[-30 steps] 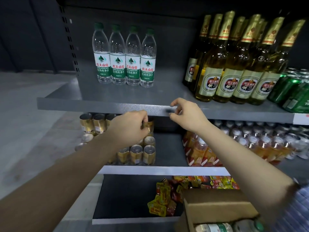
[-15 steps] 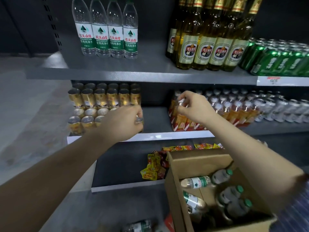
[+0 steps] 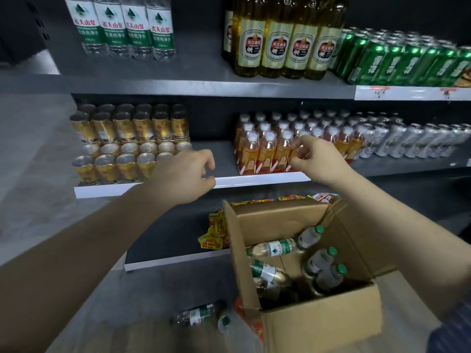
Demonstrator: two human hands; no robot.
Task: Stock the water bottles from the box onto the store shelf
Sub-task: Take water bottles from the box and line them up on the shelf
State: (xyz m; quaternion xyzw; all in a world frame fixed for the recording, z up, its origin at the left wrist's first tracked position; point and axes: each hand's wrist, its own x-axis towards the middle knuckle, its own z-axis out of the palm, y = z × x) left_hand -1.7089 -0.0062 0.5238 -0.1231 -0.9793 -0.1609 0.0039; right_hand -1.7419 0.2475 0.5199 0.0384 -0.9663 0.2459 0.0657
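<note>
Top shelf (image 3: 178,85), as I read it from the head camera: four water bottles (image 3: 125,26) standing in a row at the left, white-and-green labels with a green mountain mark and the red characters 农夫山泉, smaller green print below that I cannot read. To their right I log a row of amber beer bottles (image 3: 280,44) with cream oval labels and a red-and-dark emblem; the wording is too blurred. Further right, green cans (image 3: 397,57), lettering smeared. White price strips (image 3: 407,93) on the shelf edge, red print illegible.

Middle shelf: gold cans (image 3: 127,143) stacked in two tiers at the left; orange drink bottles (image 3: 267,151) with white caps in the centre; silver cans (image 3: 413,141) at the right.

Lower shelf: yellow-and-red snack packets (image 3: 214,233), just beside the box.

Cardboard box (image 3: 321,324), flaps open, at lower right. I count about five water bottles inside (image 3: 275,248), lying loose at mixed angles, green caps, same green-and-white label. One more water bottle on the floor (image 3: 196,314) lies on its side to the left of the box, with a green cap visible near it.

My left hand (image 3: 186,177) is out in front of the gold cans, fingers loosely curled, gripping nothing. My right hand (image 3: 318,159) hangs before the orange drink bottles, fingers likewise loosely curled, thumb and forefinger near each other, nothing between them.
</note>
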